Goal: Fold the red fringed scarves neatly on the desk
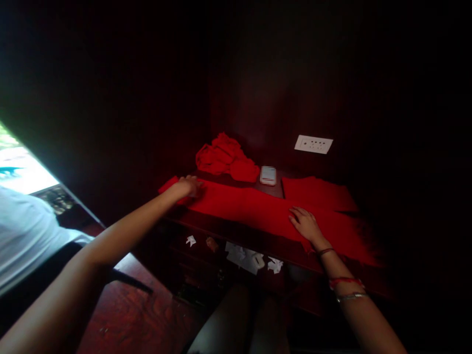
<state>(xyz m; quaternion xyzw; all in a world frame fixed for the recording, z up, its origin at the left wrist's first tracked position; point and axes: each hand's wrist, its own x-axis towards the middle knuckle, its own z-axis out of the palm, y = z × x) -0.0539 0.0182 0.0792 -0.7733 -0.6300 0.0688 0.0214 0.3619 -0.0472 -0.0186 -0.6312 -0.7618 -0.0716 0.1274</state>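
A long strip of red cloth (pixel 254 206) lies spread across a dark wooden table (pixel 236 233). My left hand (pixel 190 186) reaches far out to the cloth's left end, fingers curled on the fabric there. My right hand (pixel 305 222) rests flat on the cloth nearer me, fingers stretched out and pressing it down. Bangles and a red thread circle my right wrist. A crumpled heap of red cloth (pixel 225 157) sits at the back of the table. Another flat red piece (pixel 317 192) lies at the right.
A small white card or packet (pixel 268 175) lies behind the cloth. A white socket plate (pixel 313 144) is on the dark wall. White paper scraps (pixel 245 256) lie on the floor below the table's edge. Another person in white (pixel 25 231) sits at the left.
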